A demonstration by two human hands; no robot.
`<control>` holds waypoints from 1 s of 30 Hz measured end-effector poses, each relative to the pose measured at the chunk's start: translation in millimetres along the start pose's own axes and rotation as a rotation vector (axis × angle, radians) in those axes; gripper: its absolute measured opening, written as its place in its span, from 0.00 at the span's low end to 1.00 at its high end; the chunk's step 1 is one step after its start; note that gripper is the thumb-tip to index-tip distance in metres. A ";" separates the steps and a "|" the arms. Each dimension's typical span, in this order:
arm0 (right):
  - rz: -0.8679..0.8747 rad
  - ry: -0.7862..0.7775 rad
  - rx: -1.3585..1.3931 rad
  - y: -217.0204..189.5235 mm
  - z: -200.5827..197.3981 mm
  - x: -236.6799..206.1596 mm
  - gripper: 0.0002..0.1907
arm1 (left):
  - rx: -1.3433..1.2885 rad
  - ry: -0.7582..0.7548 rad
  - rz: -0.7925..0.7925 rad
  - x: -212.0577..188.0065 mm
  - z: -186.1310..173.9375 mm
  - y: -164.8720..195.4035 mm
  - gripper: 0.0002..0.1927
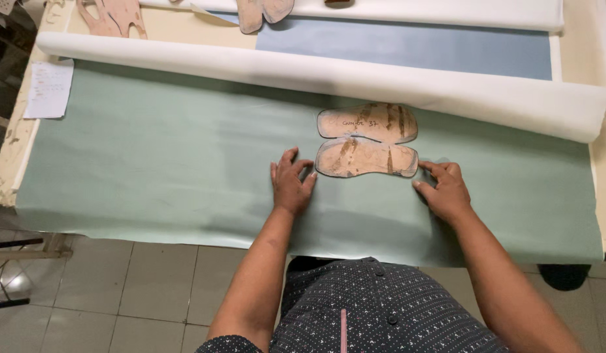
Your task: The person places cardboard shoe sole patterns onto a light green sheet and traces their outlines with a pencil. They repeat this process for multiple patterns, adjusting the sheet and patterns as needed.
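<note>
While I watch from the head camera, I see the left hand (291, 185) lying flat on the pale green sheet (152, 170), palm down, its fingers spread loosely and released, gripping nothing. Its fingertips (312, 175) sit just beside the rounded left end of the nearer sole template (366, 157); I cannot tell whether they actually touch its edge. The right hand (447, 189) also rests on the green sheet, at the other end of that template. Its fingers are half curled, with the index finger and thumb reaching to the template's right tip, seemingly touching it, though nothing is pinched or lifted.

I count two cardboard sole templates in the middle of the sheet, lying flat side by side and touching along their long edges. The farther sole template (367, 122) lies just short of the white fabric roll (316, 75), which runs across the table above the green sheet. Both templates are tan with darker brown streaks.

I count two hands, both the person's own. A second white roll (447, 12) lies along the far edge of the table, and between the two rolls lies one blue sheet (407, 49). At the far edge I see more pinkish cut-out patterns (113, 16), partly out of frame, so I cannot count them. One sheet of paper (49, 88) lies at the table's left side.
</note>
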State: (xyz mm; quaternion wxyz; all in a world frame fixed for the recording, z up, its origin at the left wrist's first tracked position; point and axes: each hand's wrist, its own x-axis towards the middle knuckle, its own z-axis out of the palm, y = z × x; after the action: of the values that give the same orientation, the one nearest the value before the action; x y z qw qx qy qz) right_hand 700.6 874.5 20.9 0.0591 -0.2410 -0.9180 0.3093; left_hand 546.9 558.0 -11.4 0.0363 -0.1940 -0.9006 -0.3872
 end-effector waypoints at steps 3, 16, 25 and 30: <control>0.015 -0.007 0.000 2.8 0.9 0.7 0.27 | 0.007 0.003 -0.007 0.8 1.4 0.4 0.13; 0.001 -0.015 -0.031 9.1 3.8 2.5 0.27 | -0.010 -0.002 0.000 0.2 1.7 -3.5 0.13; 0.078 -0.072 -0.026 5.4 1.2 0.7 0.28 | -0.011 0.011 0.014 -0.9 2.2 -3.3 0.13; 0.055 -0.064 -0.020 8.1 1.9 1.7 0.28 | -0.006 0.012 0.024 -1.1 0.9 -3.5 0.13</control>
State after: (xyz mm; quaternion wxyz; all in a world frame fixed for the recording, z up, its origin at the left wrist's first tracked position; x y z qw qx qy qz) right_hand 702.0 879.9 14.5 0.0188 -0.2566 -0.9155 0.3092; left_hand 546.7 556.1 -14.7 0.0456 -0.2026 -0.8968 -0.3906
